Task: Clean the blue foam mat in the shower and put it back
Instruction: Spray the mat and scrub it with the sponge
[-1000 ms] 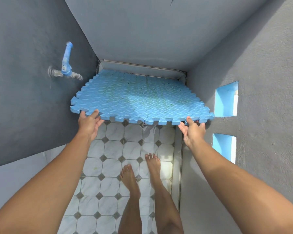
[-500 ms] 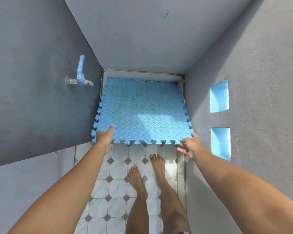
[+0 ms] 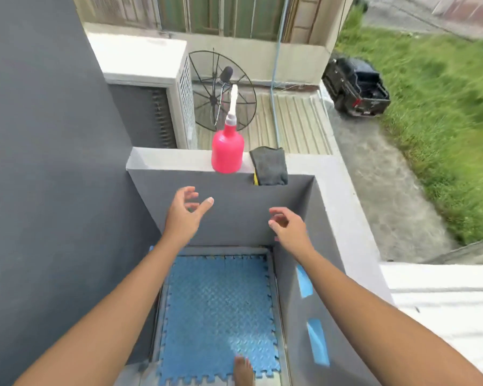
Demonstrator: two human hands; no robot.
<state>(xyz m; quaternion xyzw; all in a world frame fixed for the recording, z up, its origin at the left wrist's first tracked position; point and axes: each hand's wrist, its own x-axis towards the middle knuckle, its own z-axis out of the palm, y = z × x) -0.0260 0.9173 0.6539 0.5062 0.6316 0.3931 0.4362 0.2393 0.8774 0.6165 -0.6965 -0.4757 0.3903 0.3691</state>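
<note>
Both bare arms stretched forward, raised. Left hand [image 3: 185, 215] spread loose, fingers lightly curled, holding nothing. Right hand [image 3: 288, 226] likewise relaxed and empty, thumb toward the left hand.

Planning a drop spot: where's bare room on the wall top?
Bare: wall top left of the bottle, out to its end; also the right-hand run beyond the cloth. Crowded: bottle and cloth, close together in the middle.
</note>
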